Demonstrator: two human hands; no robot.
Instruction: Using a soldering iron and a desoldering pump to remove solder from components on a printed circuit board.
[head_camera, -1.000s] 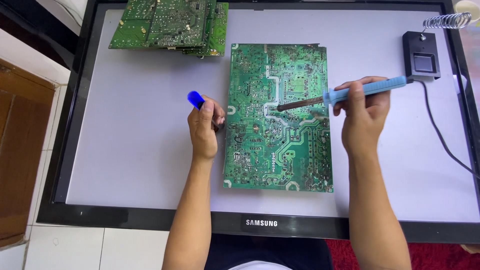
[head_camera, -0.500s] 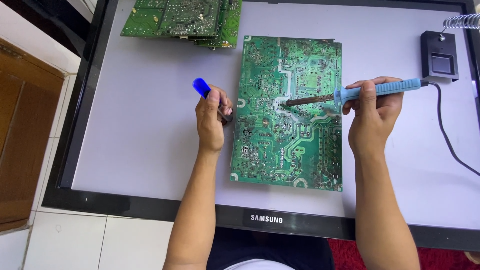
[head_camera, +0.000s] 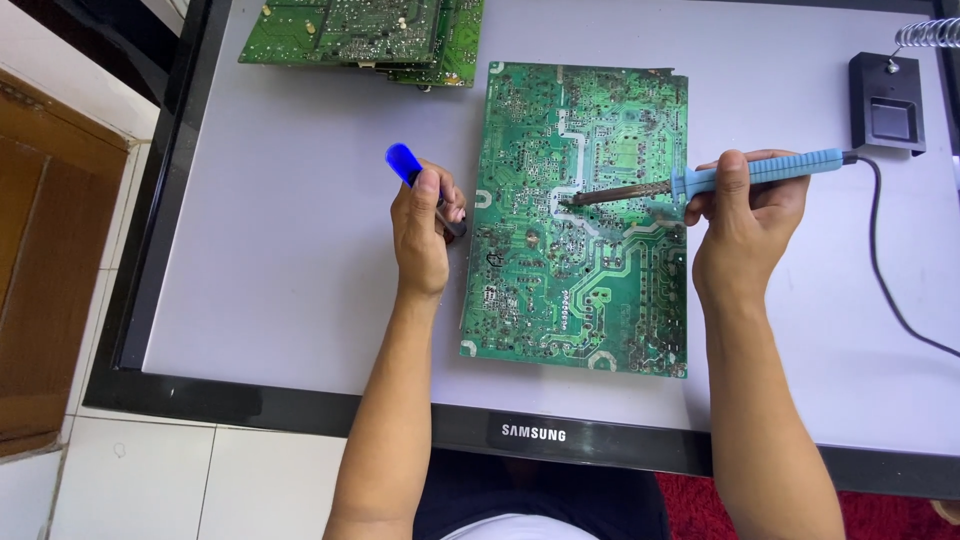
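A large green circuit board lies solder side up near the middle of a pale panel framed in black. The right hand, fingers wrapped around the handle, holds a light blue soldering iron level, its dark tip resting on the board just above centre, to the left of the hand. The left hand rests just beside the board's left edge, curled around a tool with a bright blue handle whose dark end points toward the board. A stack of smaller green boards sits at the panel's far edge. A black stand occupies the far right corner, the iron's dark cord trailing past it.
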